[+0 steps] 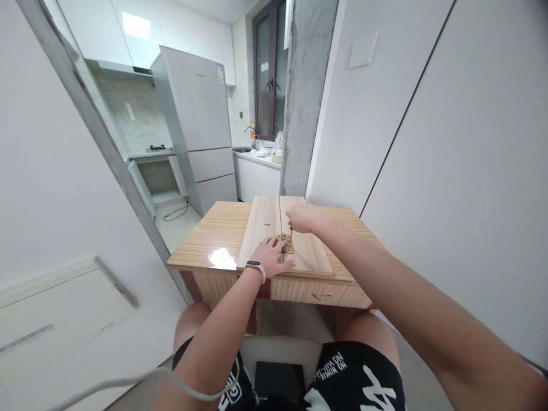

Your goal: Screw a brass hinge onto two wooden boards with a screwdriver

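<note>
Two pale wooden boards (261, 228) lie side by side on a table, with a narrow dark seam between them. Across the seam sits a brass-coloured metal hinge or latch plate (290, 249), partly covered by my fingers. My left hand (270, 257) lies flat with fingers spread, its fingertips on the plate and the boards. My right hand (303, 218) is closed from above around a small screwdriver (291, 235), whose thin shaft points down at the plate's right side. Most of its handle is hidden in my fist. A small dark metal piece (267, 224) shows on the left board.
The boards rest on a glossy wood-grain table (214, 234) with a drawer handle (321, 297) at the front. A pale cable (188, 391) crosses over my left forearm. Behind stand a fridge (201, 114) and a grey pillar (302, 103); a white wall (449, 142) is at right.
</note>
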A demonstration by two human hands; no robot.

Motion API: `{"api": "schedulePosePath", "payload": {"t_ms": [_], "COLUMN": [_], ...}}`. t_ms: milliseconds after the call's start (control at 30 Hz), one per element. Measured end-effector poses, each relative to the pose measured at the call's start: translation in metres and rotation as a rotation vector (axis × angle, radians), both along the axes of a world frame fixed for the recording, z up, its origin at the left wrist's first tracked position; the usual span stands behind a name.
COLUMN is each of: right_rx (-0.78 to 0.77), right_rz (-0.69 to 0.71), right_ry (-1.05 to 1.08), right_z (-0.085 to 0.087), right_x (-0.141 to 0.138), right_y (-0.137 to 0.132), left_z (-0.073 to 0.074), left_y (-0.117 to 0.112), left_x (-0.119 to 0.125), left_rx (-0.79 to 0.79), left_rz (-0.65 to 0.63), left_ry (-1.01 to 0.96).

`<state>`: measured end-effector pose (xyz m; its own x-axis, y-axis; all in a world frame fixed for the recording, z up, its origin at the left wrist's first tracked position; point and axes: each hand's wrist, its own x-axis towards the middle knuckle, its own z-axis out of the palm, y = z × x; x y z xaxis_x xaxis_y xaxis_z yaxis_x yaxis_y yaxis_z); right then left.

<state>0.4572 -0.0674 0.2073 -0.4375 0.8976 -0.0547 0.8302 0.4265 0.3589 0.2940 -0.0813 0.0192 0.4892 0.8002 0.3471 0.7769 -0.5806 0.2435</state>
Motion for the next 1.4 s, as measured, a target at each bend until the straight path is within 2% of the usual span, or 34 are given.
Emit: {"api": "schedulePosePath", "payload": {"t_ms": [233, 367, 533, 633, 900, 1200, 1400], "right_rx": [-0.012, -0.049, 0.058, 0.074, 0.038, -0.032, -0.075], "right_rz": [-0.122, -0.04, 0.084, 0.114, 0.069, -0.087, -0.022], "right_ry": [0.028, 0.013, -0.022, -0.025, -0.024, -0.018, 0.006], "right_z": [0.0, -0.002, -0.003, -0.005, -0.004, 0.006, 0.002], "right_x": [-0.003, 0.007, 0.018, 0.019, 0.012, -0.004, 0.009], "right_y": [0.002, -0.002, -0.007, -0.007, -0.001, -0.003, -0.004], "left_z": [0.001, 0.001, 0.0, 0.0, -0.001, 0.0, 0.0], "left_y": [-0.001, -0.001, 0.0, 0.0, 0.001, 0.0, 0.001], "left_x": [0.0, -0.001, -0.001, -0.001, -0.001, -0.001, -0.001], "left_rx": [-0.006, -0.011, -0.01, -0.004, -0.009, -0.013, -0.016], "left_rz": [0.006, 0.006, 0.005, 0.007, 0.005, 0.003, 0.007], "left_ry": [-0.004, -0.005, -0.001, -0.001, -0.004, -0.005, -0.007]}}
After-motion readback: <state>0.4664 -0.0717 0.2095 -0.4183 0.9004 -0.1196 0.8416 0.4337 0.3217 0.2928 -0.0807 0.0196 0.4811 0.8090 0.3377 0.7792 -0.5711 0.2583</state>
